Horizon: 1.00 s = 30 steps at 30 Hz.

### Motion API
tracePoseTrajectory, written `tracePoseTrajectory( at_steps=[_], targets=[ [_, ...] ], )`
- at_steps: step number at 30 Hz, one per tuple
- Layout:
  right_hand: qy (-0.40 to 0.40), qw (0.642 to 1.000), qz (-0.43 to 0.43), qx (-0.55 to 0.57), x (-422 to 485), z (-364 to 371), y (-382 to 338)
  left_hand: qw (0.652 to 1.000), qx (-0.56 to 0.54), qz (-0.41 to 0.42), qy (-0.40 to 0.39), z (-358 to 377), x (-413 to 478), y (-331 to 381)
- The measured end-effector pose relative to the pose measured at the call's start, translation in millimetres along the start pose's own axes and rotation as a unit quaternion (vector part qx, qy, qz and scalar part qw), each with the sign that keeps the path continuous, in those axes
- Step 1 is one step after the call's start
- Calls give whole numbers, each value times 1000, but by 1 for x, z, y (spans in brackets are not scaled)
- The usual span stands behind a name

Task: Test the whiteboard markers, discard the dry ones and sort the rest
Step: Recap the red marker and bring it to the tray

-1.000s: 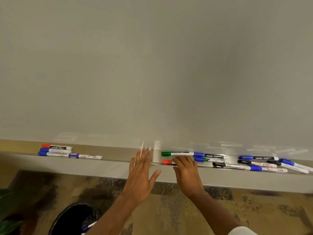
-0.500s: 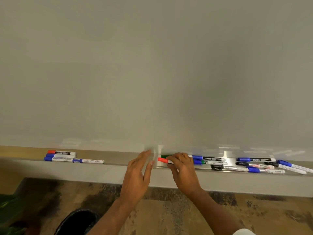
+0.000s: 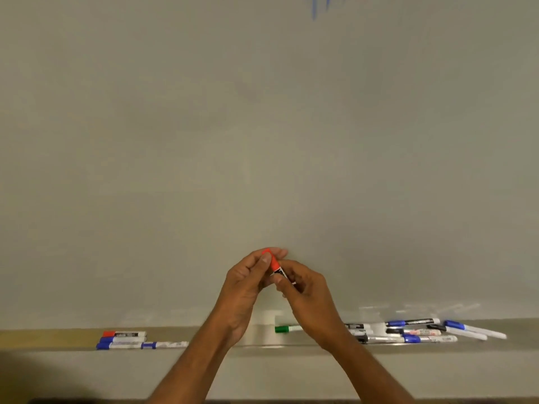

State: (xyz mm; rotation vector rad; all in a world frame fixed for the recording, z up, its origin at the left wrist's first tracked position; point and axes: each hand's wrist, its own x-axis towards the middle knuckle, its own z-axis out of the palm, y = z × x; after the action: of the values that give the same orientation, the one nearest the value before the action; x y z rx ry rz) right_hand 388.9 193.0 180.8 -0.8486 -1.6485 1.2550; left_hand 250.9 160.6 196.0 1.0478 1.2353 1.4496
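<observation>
Left hand [image 3: 248,278] pinches the red cap [image 3: 271,258] of the red marker [image 3: 280,272]; right hand [image 3: 306,290] grips the barrel. The marker is held above the tray [image 3: 262,344], mid-length, against the whiteboard [image 3: 262,141]. Likely uncapping: pull straight along the barrel and keep the cap in hand. Green marker [image 3: 287,328] lies on the tray below, sorted group [image 3: 125,339] at the tray's left end, untested pile [image 3: 423,333] at its right end.

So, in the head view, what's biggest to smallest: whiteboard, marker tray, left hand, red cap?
1. whiteboard, fills most of the view.
2. marker tray, spans the width.
3. left hand, nearer the camera.
4. red cap, partly hidden by fingers.
</observation>
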Motion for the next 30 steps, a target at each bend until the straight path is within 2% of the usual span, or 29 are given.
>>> tracePoseTrajectory(
  at_steps=[5,9,11,19,23,30],
  targets=[
    [-11,997,46,62,1,-16,-73,997,-49,27,-59,18,-6,62],
    [-45,976,89,194,4,-23,-116,991,-65,44,-107,30,-12,100],
    [-50,969,93,225,4,-26,-131,989,-73,51,-118,36,-15,116],
    [18,981,64,185,1,-40,-172,989,-123,50,-62,63,-22,159],
    [43,987,50,147,-2,-48,-187,992,-100,61,-42,76,-25,168],
    [118,992,-13,48,-14,-56,-187,978,-162,119,65,72,-8,193]
  ],
)
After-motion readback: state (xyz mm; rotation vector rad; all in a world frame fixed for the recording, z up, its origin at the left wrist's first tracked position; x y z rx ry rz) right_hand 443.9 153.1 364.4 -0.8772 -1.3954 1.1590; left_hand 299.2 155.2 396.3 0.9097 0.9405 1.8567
